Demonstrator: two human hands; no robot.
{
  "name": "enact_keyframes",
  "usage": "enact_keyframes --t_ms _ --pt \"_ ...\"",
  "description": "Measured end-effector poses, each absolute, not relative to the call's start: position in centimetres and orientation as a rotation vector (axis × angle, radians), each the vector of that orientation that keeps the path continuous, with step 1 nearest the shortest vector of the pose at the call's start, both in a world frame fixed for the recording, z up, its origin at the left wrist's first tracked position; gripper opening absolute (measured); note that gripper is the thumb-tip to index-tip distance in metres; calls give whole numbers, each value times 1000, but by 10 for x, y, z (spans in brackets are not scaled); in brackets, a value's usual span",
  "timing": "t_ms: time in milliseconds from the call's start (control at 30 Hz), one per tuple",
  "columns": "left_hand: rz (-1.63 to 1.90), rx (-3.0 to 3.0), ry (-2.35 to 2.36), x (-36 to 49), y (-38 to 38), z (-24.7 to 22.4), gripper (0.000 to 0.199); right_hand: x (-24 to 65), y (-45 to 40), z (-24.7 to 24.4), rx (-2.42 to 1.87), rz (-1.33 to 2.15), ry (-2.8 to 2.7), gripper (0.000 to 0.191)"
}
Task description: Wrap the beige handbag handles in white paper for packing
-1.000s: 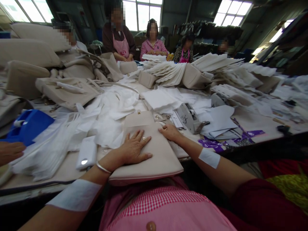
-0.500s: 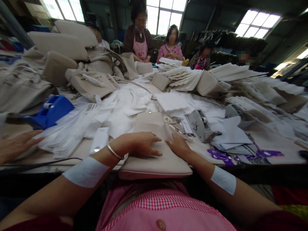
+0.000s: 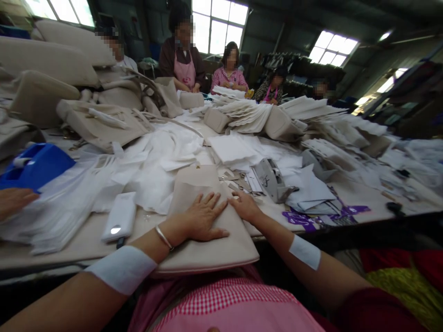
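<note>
A flat beige bag (image 3: 221, 246) lies at the table's front edge, its flap with a small metal clasp pointing away from me. My left hand (image 3: 204, 219) rests flat on it, fingers spread. At the bag's right edge, my right hand (image 3: 245, 206) touches the side with bent fingers; whether it grips the edge is hard to tell. White patches cover both my forearms, and a silver bracelet circles my left wrist. A white phone-like device (image 3: 120, 216) lies left of the bag.
Blue tape dispenser (image 3: 38, 163) and another person's hand (image 3: 15, 201) at the left. Grey tape dispenser (image 3: 272, 180) right of the bag, near purple ribbon (image 3: 301, 219). Stacked white sheets (image 3: 242, 115) and beige bags (image 3: 104, 122) lie farther back. Several people stand across the table.
The view has shifted to the right. My left hand has flattened onto the bag with its fingers spread. My right hand stays at the bag's right edge.
</note>
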State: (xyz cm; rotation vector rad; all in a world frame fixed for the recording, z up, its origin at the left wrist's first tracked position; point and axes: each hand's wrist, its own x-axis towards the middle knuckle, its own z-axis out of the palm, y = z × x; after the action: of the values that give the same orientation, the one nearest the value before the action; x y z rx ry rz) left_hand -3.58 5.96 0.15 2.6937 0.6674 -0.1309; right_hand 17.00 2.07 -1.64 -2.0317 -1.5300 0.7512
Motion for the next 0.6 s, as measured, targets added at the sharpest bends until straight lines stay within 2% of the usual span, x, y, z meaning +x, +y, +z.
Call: enact_keyframes --t_ms 133,200,300,400,500,600 --pt "-137 2753 702 -33 59 3 96 163 19 -3 -1903 219 -1933 60" --pt "-140 2787 689 -33 63 -1 90 162 18 -4 -1740 276 -2195 65" --pt "-108 2850 729 -34 73 -8 86 165 17 -15 -1692 515 -2340 83" --pt "-81 2894 795 -37 80 -13 78 178 15 -24 -1682 464 -2245 78" --pt "-73 2897 802 -38 85 -17 74 219 12 -15 -1726 53 -2006 68" --pt "-40 2887 800 -38 87 -21 74 292 7 9 -2176 -369 -1485 76"
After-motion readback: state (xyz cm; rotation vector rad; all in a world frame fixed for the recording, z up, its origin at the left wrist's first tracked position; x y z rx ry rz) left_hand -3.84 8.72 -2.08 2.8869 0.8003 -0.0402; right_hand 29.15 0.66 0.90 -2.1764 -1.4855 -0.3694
